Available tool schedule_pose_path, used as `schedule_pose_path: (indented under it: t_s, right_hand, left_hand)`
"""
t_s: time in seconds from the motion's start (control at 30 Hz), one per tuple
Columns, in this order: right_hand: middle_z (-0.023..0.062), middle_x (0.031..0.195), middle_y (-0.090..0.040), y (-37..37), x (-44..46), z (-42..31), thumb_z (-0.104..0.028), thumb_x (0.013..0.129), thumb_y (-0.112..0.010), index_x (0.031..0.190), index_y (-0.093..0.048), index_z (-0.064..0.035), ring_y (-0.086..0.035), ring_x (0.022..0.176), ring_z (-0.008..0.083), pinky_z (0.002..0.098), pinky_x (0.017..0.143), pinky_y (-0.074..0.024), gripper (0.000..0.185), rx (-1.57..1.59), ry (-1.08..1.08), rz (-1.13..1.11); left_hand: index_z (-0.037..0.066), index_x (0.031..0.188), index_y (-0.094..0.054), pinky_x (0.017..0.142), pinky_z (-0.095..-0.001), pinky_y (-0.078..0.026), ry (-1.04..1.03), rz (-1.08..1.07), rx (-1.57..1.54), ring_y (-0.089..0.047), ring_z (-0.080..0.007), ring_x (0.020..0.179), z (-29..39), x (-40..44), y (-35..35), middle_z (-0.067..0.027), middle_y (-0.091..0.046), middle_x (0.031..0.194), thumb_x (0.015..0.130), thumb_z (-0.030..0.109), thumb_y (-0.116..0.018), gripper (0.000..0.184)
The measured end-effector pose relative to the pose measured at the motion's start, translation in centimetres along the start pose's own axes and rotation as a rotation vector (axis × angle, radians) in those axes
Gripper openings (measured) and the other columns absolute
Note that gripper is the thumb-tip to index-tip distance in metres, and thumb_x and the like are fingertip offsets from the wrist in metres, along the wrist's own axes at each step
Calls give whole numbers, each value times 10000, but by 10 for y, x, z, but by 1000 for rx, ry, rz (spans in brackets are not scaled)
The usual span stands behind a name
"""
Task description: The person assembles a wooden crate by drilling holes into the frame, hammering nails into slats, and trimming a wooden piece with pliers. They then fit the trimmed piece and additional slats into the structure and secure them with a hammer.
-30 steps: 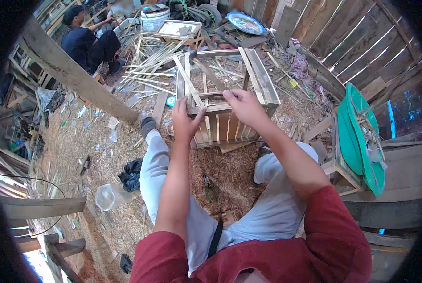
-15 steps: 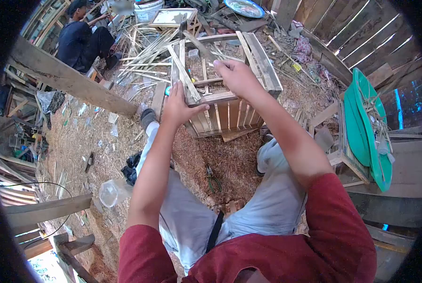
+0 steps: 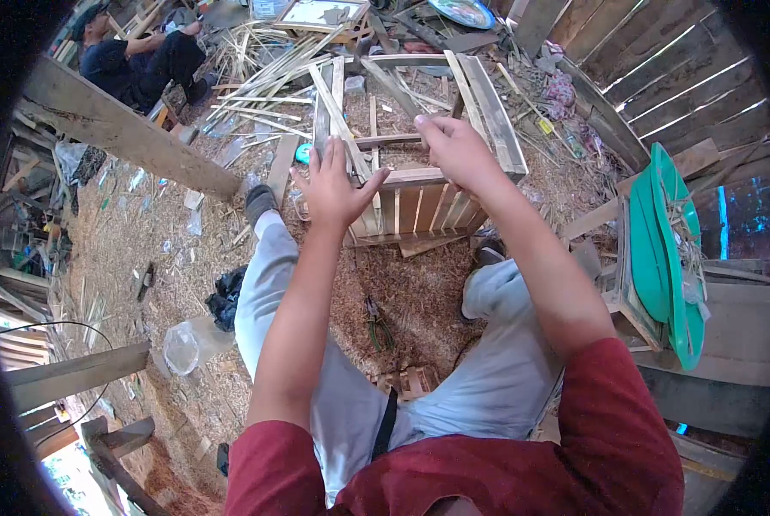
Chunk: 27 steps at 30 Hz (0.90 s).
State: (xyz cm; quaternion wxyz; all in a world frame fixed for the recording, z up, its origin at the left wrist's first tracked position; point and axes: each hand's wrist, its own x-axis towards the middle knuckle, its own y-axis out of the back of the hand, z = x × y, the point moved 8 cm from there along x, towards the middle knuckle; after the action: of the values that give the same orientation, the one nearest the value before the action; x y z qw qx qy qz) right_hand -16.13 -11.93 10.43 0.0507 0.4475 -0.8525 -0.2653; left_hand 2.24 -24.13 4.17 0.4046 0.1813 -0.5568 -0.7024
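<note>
A slatted wooden crate [image 3: 490, 116] stands between my feet. My left hand [image 3: 335, 185] rests at its near left corner with fingers spread, beside a thin pale slat [image 3: 331, 105] lying at a slant over the left side. Above the crate's near edge, my right hand [image 3: 458, 153] is closed around the wooden handle of a hammer [image 3: 391, 88]. The handle points up and left over the crate's open frame, and the dark head is near the far rail. Whether a nail is under my left hand cannot be made out.
Pliers [image 3: 374, 325] lie on the sawdust between my legs. A wooden post [image 3: 135, 142] slants at the left, with a seated person [image 3: 131, 60] beyond it. Loose sticks [image 3: 269, 77] cover the ground past the crate. Green plastic pieces [image 3: 660, 249] stand at the right.
My right hand and the hammer have shifted slightly right. My left hand's fingers now point up over the corner, more widely spread. The view has moved a little.
</note>
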Motion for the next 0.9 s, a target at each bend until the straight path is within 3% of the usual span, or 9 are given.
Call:
schedule_pose_path:
  t_s: [0.13,0.23,0.33,0.37,0.5,0.6,0.7,0.8,0.9]
  right_hand:
    - [143,868,-720,0,2,9,-506,1025,-543,1096,-748,-27,-691,854,276,386,836,-526,526,-22,-50,13]
    - [-40,628,-501,-7,5,12,-462,1062,-554,838,-615,-67,-442,528,71,281,478,-357,458,46,-29,-30]
    - [92,715,-664,-9,1,9,-500,1032,-550,982,-725,-5,-638,689,222,391,697,-504,527,33,-49,-2]
    - [78,680,-648,-8,-5,6,-495,1034,-555,980,-720,4,-617,649,212,392,664,-488,528,68,-106,-41]
    - [121,760,-703,-9,-6,3,-495,1029,-563,1055,-740,11,-668,732,244,397,738,-518,536,48,-52,-23]
    - [-50,606,-484,-10,-7,2,-432,1060,-575,968,-687,-48,-410,479,61,284,435,-318,411,130,-31,-20]
    - [-51,609,-486,-9,-8,-1,-431,1062,-572,941,-673,-49,-405,480,59,279,442,-313,413,116,-24,-22]
    - [112,778,-708,-8,-6,3,-504,1020,-575,1116,-743,7,-670,748,227,387,749,-523,547,100,-47,-46]
    - [92,765,-696,7,-13,-2,-495,1024,-578,1116,-743,5,-653,736,206,378,738,-518,535,46,-127,-38]
  left_hand:
    - [84,1576,-417,1192,-742,-113,-4,15,33,-337,-409,1521,0,-2,0,-110,-433,1628,841,718,-649,998]
    - [101,1561,-446,1190,-747,-116,-27,25,4,-335,-414,1519,-8,-6,-3,-105,-440,1623,857,621,-657,900]
    - [110,1545,-470,1189,-754,-110,-77,66,-43,-321,-422,1524,-9,-3,-8,-99,-435,1627,848,528,-663,835]
    - [119,1547,-469,1192,-750,-109,-90,70,-55,-321,-422,1524,-9,-4,-7,-93,-434,1629,849,512,-661,824]
    - [238,1538,-505,1202,-738,-95,-112,49,-61,-342,-392,1522,-4,-7,-2,-71,-443,1629,843,454,-660,745]
    - [328,1507,-544,1195,-753,-70,-127,35,-59,-363,-369,1517,1,-6,1,-69,-463,1616,831,441,-666,696]
    - [337,1497,-554,1192,-761,-44,-137,16,-49,-362,-361,1520,4,-7,5,-68,-472,1609,827,444,-669,688]
    - [335,1489,-563,1195,-756,-28,-153,16,-57,-359,-353,1524,6,-6,8,-76,-476,1606,824,444,-676,683]
    - [319,1480,-575,1206,-738,-27,-181,20,-67,-368,-355,1520,6,-3,10,-97,-479,1601,822,438,-684,678]
